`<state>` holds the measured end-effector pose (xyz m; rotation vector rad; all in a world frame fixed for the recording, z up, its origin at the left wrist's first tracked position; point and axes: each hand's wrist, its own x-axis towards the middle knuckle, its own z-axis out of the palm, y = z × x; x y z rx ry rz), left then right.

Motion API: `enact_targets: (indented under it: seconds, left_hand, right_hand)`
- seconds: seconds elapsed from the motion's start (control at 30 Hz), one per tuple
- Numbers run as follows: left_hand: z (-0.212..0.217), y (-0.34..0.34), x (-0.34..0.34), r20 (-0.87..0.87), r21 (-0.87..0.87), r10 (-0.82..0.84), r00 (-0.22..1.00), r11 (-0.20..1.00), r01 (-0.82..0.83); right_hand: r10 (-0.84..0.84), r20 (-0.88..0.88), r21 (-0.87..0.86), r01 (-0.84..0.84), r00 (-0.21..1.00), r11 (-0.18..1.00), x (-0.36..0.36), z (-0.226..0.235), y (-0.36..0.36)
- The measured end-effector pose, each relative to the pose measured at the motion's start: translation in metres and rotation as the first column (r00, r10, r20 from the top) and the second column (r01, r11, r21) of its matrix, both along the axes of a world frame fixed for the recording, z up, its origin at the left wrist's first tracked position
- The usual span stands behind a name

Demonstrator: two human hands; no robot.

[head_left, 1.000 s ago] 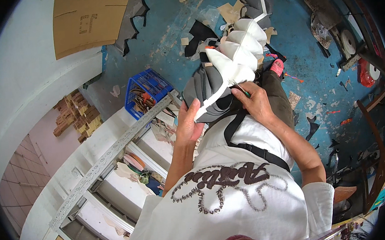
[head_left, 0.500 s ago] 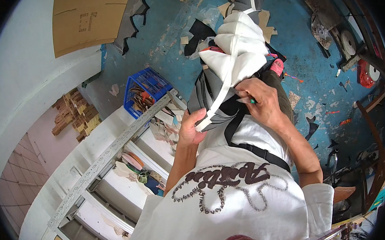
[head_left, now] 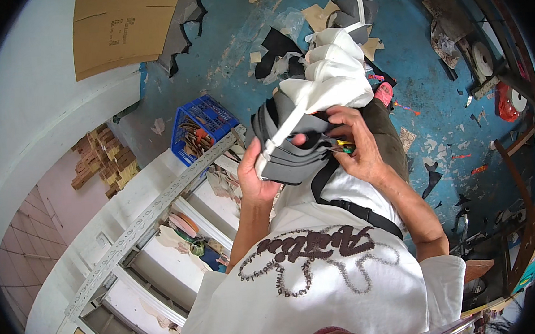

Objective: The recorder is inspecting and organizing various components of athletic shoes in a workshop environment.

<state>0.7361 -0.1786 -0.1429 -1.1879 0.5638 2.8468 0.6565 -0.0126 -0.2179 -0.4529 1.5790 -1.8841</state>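
Observation:
My left hand (head_left: 253, 175) is closed on a stack of grey and black curved cut pieces (head_left: 289, 163), thumb on top. A white strip (head_left: 285, 130) runs along the stack and on to a chain of puffy white pieces (head_left: 336, 69). Beyond them it continues over grey pieces (head_left: 349, 6) trailing on the floor. At the stack's right edge, my right hand (head_left: 362, 148) grips a small metal-bladed tool with yellow and green parts (head_left: 344, 143). Its exact kind is partly hidden by the fingers. My right fingers also touch the edges of the pieces.
To the left, a blue plastic basket (head_left: 217, 118) of scraps stands beside a white metal rack (head_left: 150, 225). A cardboard sheet (head_left: 116, 38) lies at the upper left. Scraps litter the blue floor (head_left: 426, 131). A wooden frame with white rolls (head_left: 483, 59) stands at the right.
The stack has turned and fanned open in my left hand. My right hand has moved its tool in against the stack's edge. The white pieces have shifted.

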Motion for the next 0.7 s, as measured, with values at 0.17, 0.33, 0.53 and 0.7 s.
enact_targets:
  seconds: [0.17, 0.33, 0.53, 0.7]
  left_hand:
    - [-0.004, -0.006, 0.005, -0.138, 0.148, 0.174, 0.975, 0.977, -0.153]
    - [-0.006, -0.005, 0.012, -0.165, 0.14, 0.146, 0.975, 0.982, -0.123]
    - [-0.001, -0.002, 0.015, -0.114, 0.011, 0.026, 0.993, 1.0, -0.025]
    - [0.003, 0.003, 0.012, -0.028, -0.129, -0.088, 0.996, 0.988, 0.084]
  right_hand:
    - [0.195, 0.06, 0.089, -0.2, 0.979, 0.976, 0.007, 0.006, 0.013]
    - [0.097, 0.643, -0.103, -0.039, 0.759, 0.994, 0.014, 0.005, 0.014]
    - [0.22, 0.074, -0.035, -0.218, 0.973, 0.975, 0.007, 0.002, 0.011]
    - [0.061, -0.288, 0.315, 0.034, 0.956, 0.949, 0.001, 0.031, 0.015]
